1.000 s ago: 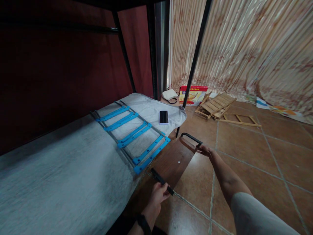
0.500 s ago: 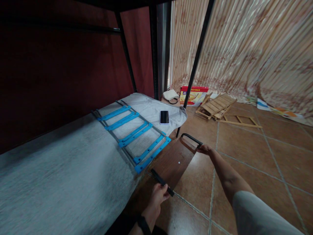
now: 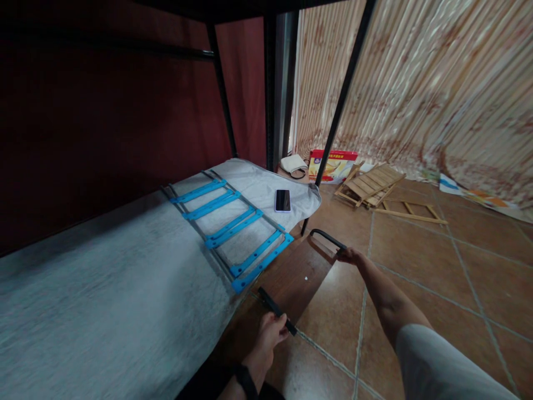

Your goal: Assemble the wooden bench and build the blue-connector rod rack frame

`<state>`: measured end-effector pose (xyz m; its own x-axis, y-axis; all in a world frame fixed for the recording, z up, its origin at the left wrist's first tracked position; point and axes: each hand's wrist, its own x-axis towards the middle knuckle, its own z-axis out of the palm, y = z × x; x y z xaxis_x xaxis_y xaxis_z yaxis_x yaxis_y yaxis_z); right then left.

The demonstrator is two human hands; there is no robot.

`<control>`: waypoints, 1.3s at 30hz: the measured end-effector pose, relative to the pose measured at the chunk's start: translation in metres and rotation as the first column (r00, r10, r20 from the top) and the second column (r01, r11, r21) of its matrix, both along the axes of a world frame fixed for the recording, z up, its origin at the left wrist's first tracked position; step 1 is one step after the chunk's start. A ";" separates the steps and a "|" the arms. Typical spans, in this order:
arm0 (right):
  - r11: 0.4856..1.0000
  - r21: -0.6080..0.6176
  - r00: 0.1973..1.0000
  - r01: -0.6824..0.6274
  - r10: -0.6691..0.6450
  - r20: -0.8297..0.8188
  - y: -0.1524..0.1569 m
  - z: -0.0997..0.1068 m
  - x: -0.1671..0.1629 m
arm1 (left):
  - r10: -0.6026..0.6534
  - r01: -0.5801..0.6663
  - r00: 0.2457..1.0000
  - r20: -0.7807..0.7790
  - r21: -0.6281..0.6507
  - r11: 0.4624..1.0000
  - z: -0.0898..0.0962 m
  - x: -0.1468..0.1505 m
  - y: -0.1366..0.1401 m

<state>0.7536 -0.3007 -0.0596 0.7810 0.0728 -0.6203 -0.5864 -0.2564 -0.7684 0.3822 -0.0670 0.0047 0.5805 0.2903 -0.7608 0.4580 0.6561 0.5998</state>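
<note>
A small lap table with a brown wood-grain top (image 3: 297, 272) and black U-shaped legs sits low beside the bed, over the tiled floor. My left hand (image 3: 271, 332) is closed around its near black leg (image 3: 272, 305). At the far end, my right hand (image 3: 348, 255) grips the corner of the other black leg (image 3: 327, 237). A small white speck shows on the brown surface. Just left of the table, a rack of blue strips on grey bars (image 3: 233, 222) lies flat on the bed, and a dark-screened phone (image 3: 282, 200) rests past it.
The pale-covered bed (image 3: 137, 294) fills the left side, with black frame posts (image 3: 343, 103) rising at its end. On the tiles lie wooden slatted pieces (image 3: 375, 183), a red and yellow box (image 3: 333, 165) and a white bag (image 3: 293, 163). A striped curtain (image 3: 416, 83) hangs behind.
The view has shifted slightly, so the bed and background sit a little further right. Both hands keep their hold on the table's legs, which look almost unmoved.
</note>
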 end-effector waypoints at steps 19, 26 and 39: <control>0.996 -0.092 0.985 -0.001 0.017 0.173 -0.003 0.051 -0.009 | 0.026 -0.023 0.999 0.035 -0.083 0.996 -0.004 -0.016 0.010; 0.994 -0.100 0.922 -0.051 0.086 0.379 0.030 0.046 -0.037 | 0.088 -0.078 0.991 0.097 -0.102 0.992 -0.004 -0.010 0.007; 0.987 -0.141 0.878 0.073 0.003 0.478 0.025 0.039 -0.062 | -0.062 0.065 0.998 0.029 -0.086 0.994 -0.004 -0.019 0.020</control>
<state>0.6913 -0.2755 -0.0204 0.9843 -0.0241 -0.1749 -0.1710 -0.3771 -0.9103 0.3627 -0.0466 0.0006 0.6161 0.1859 -0.7655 0.4850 0.6762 0.5546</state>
